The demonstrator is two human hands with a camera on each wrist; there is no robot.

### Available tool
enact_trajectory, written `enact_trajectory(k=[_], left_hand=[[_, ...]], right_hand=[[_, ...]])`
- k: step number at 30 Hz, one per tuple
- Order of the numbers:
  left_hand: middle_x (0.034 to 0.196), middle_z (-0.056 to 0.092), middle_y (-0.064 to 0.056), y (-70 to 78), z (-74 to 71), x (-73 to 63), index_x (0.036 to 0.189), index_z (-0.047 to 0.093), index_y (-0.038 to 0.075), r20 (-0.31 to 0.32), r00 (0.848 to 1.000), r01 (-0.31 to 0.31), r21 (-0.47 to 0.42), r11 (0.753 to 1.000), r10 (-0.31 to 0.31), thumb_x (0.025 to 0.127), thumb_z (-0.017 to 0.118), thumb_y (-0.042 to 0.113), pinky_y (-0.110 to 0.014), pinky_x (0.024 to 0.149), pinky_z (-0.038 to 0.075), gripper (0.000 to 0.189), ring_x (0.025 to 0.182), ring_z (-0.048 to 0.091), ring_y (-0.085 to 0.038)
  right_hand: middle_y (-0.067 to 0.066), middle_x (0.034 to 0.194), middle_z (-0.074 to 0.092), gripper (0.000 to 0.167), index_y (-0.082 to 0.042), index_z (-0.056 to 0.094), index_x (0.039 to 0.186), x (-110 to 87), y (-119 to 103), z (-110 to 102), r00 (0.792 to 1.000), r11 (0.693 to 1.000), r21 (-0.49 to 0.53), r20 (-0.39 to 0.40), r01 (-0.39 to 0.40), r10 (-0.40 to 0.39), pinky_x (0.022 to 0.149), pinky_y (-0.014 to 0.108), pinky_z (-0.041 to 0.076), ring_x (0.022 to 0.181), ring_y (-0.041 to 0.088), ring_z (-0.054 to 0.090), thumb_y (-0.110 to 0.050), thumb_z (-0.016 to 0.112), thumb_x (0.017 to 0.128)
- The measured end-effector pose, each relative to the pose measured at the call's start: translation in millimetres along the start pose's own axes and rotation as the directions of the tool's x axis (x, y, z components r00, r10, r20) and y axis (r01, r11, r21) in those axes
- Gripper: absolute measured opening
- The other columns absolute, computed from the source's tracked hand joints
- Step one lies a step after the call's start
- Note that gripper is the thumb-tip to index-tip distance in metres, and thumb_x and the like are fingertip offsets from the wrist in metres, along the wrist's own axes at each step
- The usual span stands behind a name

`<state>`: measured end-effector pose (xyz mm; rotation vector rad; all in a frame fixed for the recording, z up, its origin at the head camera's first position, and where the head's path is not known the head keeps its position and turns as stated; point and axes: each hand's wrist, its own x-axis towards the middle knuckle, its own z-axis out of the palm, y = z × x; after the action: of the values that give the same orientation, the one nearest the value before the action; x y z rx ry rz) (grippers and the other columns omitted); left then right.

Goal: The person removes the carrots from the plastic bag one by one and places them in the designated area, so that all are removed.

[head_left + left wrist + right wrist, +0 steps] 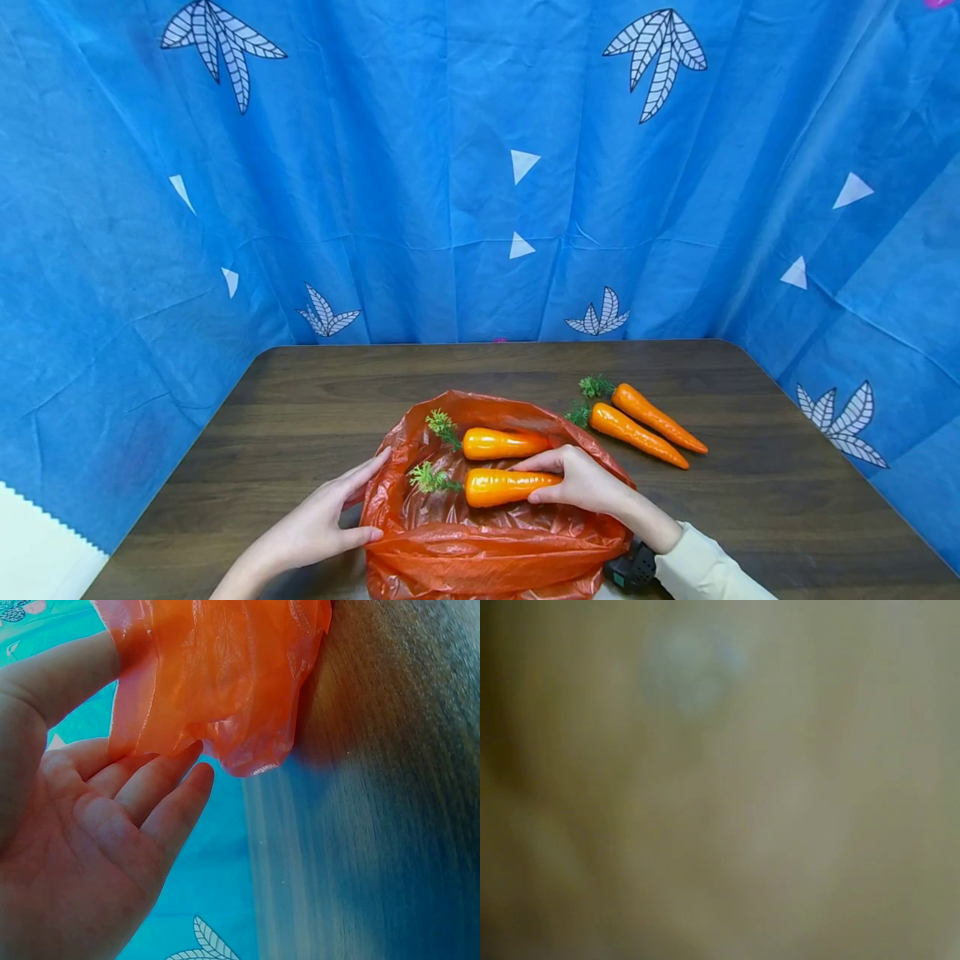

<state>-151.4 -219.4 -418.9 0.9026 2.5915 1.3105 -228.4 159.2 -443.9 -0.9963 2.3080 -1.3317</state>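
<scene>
An orange-red plastic bag (480, 550) lies with its mouth spread wide on the table. Inside it are two carrots with leafy green tops, side by side. My right hand (588, 483) pinches the tapered end of the nearer carrot (498, 487); the farther carrot (495, 443) lies just beyond it, its tip partly behind my fingers. At the bag's left rim, my left hand (326, 517) touches the plastic with thumb and fingers spread apart. The left wrist view shows this hand (90, 825) against the bag film (217, 667). In the right wrist view everything is blurred.
Right of the bag, two more carrots, one farther (660, 417) and one nearer (637, 433), lie on the dark wooden table (300, 417). A black device (632, 567) sits under the right forearm. Blue patterned curtains (480, 167) stand behind the table and at both sides.
</scene>
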Motion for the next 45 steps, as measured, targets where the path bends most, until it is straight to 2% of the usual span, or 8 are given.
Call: enact_trajectory(k=[7,12,28,37,45], left_hand=[[0.145,0.032,-0.021,-0.4,0.7,-0.9,0.148,0.026,0.007,-0.014,1.000,-0.007,0.025,1.000,0.007,0.083,0.072,0.028,-0.028,0.094,0.040,0.082,0.123,0.039,-0.039],[0.145,0.031,-0.022,-0.6,0.9,-1.1,0.148,0.025,0.006,-0.012,1.000,-0.027,0.012,1.000,0.027,0.084,0.071,0.027,-0.027,0.094,0.041,0.081,0.123,0.040,-0.037],[0.145,0.031,-0.023,-1.0,-0.3,0.1,0.148,0.024,0.007,0.000,1.000,-0.011,0.008,1.000,0.011,0.083,0.072,0.029,-0.026,0.093,0.041,0.083,0.123,0.041,-0.038],[0.144,0.031,-0.024,-1.6,0.4,-1.1,0.148,0.025,0.004,-0.007,0.999,-0.048,0.014,0.999,0.048,0.084,0.072,0.026,-0.026,0.093,0.041,0.082,0.123,0.042,-0.033],[0.144,0.032,-0.022,-0.4,0.4,-0.5,0.148,0.026,0.006,-0.014,1.000,-0.021,0.026,0.999,0.021,0.083,0.072,0.028,-0.027,0.094,0.040,0.083,0.123,0.040,-0.038]], right_hand=[[-0.002,0.110,0.066,0.036,-0.011,0.066,0.117,-1.0,-3,-2,1.000,1.000,0.002,-0.016,-0.017,0.017,0.073,0.025,0.049,0.088,0.009,0.059,-0.013,0.072,0.082],[-0.001,0.111,0.065,0.036,-0.011,0.066,0.118,-2.0,-7,-4,0.999,1.000,0.008,-0.032,-0.030,0.030,0.070,0.025,0.050,0.086,0.009,0.059,-0.013,0.072,0.083],[0.001,0.111,0.066,0.036,-0.010,0.065,0.119,-6.8,-13,-9,0.996,0.998,0.032,-0.068,-0.052,0.054,0.076,0.025,0.050,0.092,0.012,0.061,-0.014,0.071,0.084],[0.005,0.110,0.065,0.035,-0.005,0.064,0.119,-8.8,-15,-13,0.995,0.999,0.026,-0.091,-0.048,0.050,0.078,0.027,0.051,0.092,0.015,0.061,-0.011,0.069,0.085],[0.007,0.108,0.065,0.039,-0.003,0.063,0.120,-12.1,-24,-18,0.993,0.996,0.077,-0.108,-0.044,0.052,0.076,0.028,0.052,0.089,0.017,0.062,-0.017,0.070,0.085]])
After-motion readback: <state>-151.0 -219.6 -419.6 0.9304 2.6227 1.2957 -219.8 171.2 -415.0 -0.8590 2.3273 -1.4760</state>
